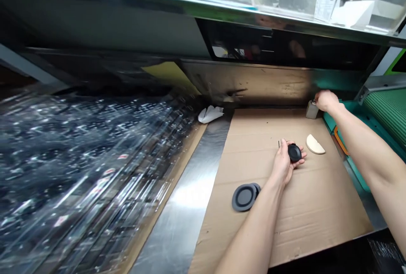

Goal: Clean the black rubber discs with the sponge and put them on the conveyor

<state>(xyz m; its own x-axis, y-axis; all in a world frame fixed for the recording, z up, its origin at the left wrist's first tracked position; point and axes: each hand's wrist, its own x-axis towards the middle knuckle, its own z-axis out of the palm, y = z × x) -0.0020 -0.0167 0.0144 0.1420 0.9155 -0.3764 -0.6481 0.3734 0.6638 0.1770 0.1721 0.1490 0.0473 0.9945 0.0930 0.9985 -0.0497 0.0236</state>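
Note:
My left hand (283,160) holds a small round black disc (294,153) with a raised rim, its fingers spread beneath it. A thin dark tip shows beside the thumb; what it belongs to is hidden. At the back of the cardboard, my right hand (326,100) is closed at the top of a small greyish square container (312,110). Whether its fingers grip the container or something in it cannot be made out. A cream half-round piece (315,144) lies right of my left hand. Dark grey round parts (245,197) overlap near my left forearm.
A cardboard sheet (241,151) covers the work surface beside a metal strip (182,193). Many clear-wrapped dark items (95,160) fill the left side. Crumpled white paper (210,114) lies behind them. A teal tray (355,168) and green ribbed belt (388,109) stand right. A shelf edge (177,5) runs overhead.

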